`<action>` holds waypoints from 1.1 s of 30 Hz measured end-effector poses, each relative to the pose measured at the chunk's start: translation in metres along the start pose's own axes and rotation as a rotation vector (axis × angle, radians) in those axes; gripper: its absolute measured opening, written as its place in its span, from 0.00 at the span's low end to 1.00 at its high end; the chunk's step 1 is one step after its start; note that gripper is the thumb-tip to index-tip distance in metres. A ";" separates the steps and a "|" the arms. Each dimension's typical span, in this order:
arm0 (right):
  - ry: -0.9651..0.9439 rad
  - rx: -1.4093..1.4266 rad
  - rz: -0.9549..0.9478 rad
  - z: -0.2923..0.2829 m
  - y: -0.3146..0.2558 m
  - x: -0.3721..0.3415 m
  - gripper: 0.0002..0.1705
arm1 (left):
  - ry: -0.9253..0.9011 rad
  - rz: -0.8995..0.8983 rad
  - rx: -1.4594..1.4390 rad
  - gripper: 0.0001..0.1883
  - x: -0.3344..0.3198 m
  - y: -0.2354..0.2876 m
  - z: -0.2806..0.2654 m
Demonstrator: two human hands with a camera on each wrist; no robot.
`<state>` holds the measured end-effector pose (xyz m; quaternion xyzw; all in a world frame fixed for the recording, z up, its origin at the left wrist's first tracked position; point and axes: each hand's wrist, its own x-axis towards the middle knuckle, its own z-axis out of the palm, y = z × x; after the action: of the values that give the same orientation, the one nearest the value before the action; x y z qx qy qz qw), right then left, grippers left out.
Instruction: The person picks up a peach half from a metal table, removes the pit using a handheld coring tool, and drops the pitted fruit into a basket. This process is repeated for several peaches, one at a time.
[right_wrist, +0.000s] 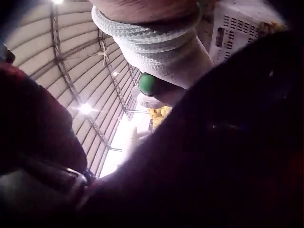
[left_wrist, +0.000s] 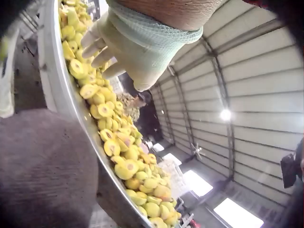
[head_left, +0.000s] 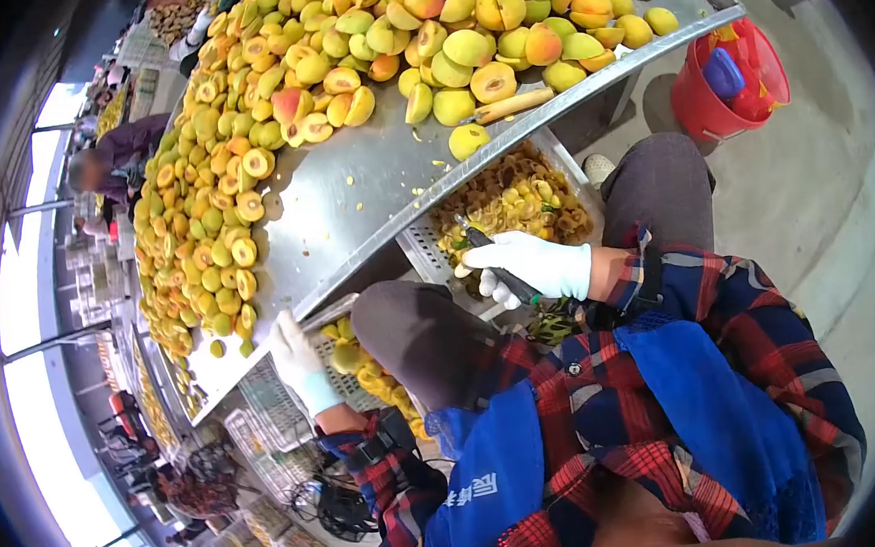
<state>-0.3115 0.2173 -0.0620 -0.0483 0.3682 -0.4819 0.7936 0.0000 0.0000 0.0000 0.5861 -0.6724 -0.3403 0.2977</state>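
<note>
1. Fruit (head_left: 466,48): heaped on the table (head_left: 343,204); many pieces cut open, some showing seeds or hollows. Much appears left to work.
2. Scraps (head_left: 518,203): in a crate (head_left: 422,251) below the table's near edge; a fair share seems done.
3. Right hand (head_left: 537,265): curled round 1 tool (head_left: 476,235), above the crate.
4. Left hand (head_left: 295,350): fingers apart, nothing visibly held, at the edge.
5. Room: bare metal before the fruit; knees (head_left: 657,175) flank the crate.

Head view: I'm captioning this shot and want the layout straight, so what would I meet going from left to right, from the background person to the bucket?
Person in dark purple → left hand → left knee → right hand gripping a dark-handled tool → right knee → red bucket.
</note>
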 end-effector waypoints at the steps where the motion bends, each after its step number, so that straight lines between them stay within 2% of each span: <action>1: -0.022 0.001 -0.028 0.006 0.003 0.000 0.20 | 0.074 0.124 0.298 0.21 0.011 0.009 0.008; 2: -0.043 -0.004 -0.057 0.012 0.004 -0.001 0.20 | 0.039 0.313 0.446 0.21 0.016 0.042 0.024; 3: 0.026 -0.112 -0.120 -0.009 -0.015 -0.006 0.19 | 0.012 0.449 0.425 0.20 0.036 0.057 0.079; 4: 0.032 -0.126 -0.121 -0.005 -0.019 -0.007 0.19 | -0.032 0.499 0.482 0.22 0.059 0.067 0.103; 5: 0.042 -0.133 -0.116 -0.001 -0.021 -0.009 0.18 | -0.098 0.667 0.617 0.26 0.082 0.080 0.122; 6: 0.041 -0.117 -0.127 0.003 -0.024 -0.012 0.18 | -0.101 0.896 0.621 0.31 0.107 0.087 0.145; 7: 0.057 -0.146 -0.105 0.007 -0.031 -0.014 0.18 | -0.093 0.905 0.743 0.34 0.122 0.102 0.169; 8: 0.076 -0.172 -0.080 0.008 -0.034 -0.015 0.18 | -0.132 0.819 0.952 0.38 0.130 0.121 0.190; 12: 0.058 -0.197 -0.219 0.003 -0.036 -0.017 0.18 | -0.258 0.770 1.135 0.37 0.161 0.133 0.241; 15: 0.047 -0.216 -0.265 0.002 -0.039 -0.020 0.17 | -0.206 0.827 1.013 0.31 0.174 0.111 0.251; 17: 0.031 -0.239 -0.268 0.002 -0.044 -0.022 0.16 | -0.193 0.792 0.857 0.28 0.168 0.101 0.238; 18: 0.067 -0.294 -0.310 0.004 -0.045 -0.023 0.17 | -0.184 0.850 0.760 0.27 0.166 0.094 0.230; 19: 0.101 -0.353 -0.355 0.005 -0.045 -0.023 0.18 | -0.099 0.939 0.604 0.26 0.162 0.087 0.224; 20: 0.012 -0.285 -0.428 0.002 -0.038 -0.020 0.23 | -0.234 0.513 0.217 0.26 0.159 0.080 0.215; 21: -0.003 -0.278 -0.420 0.007 -0.039 -0.022 0.23 | -0.343 0.073 -0.164 0.25 0.135 0.091 0.203; 22: 0.082 -0.483 -0.453 0.013 -0.046 -0.028 0.25 | -0.430 -0.021 -0.449 0.23 0.121 0.091 0.191; 23: 0.168 -0.692 -0.485 0.016 -0.051 -0.030 0.28 | -0.553 -0.041 -0.595 0.23 0.108 0.086 0.176; 25: 0.179 -0.850 -0.591 0.015 -0.052 -0.023 0.30 | -0.619 -0.165 -0.812 0.22 0.077 0.078 0.162; 27: 0.268 -1.092 -0.738 0.015 -0.048 -0.011 0.29 | -0.562 -0.230 -0.892 0.22 0.038 0.083 0.160; 28: 0.304 -1.123 -0.818 0.015 -0.044 -0.005 0.28 | -0.515 -0.281 -0.975 0.22 0.019 0.089 0.161; 29: 0.282 -1.143 -0.717 0.019 -0.048 -0.007 0.26 | -0.509 -0.292 -0.974 0.22 0.004 0.092 0.162; 31: 0.288 -1.197 -0.849 0.020 -0.044 -0.002 0.23 | -0.603 -0.108 -0.915 0.24 -0.022 0.099 0.167; 33: 0.286 -1.216 -0.816 0.021 -0.042 -0.002 0.22 | -0.532 -0.052 -0.864 0.24 -0.042 0.103 0.174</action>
<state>-0.3300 0.1909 -0.0274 -0.5484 0.6222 -0.4510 0.3295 -0.1940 0.0689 -0.0198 0.3190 -0.5080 -0.7320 0.3229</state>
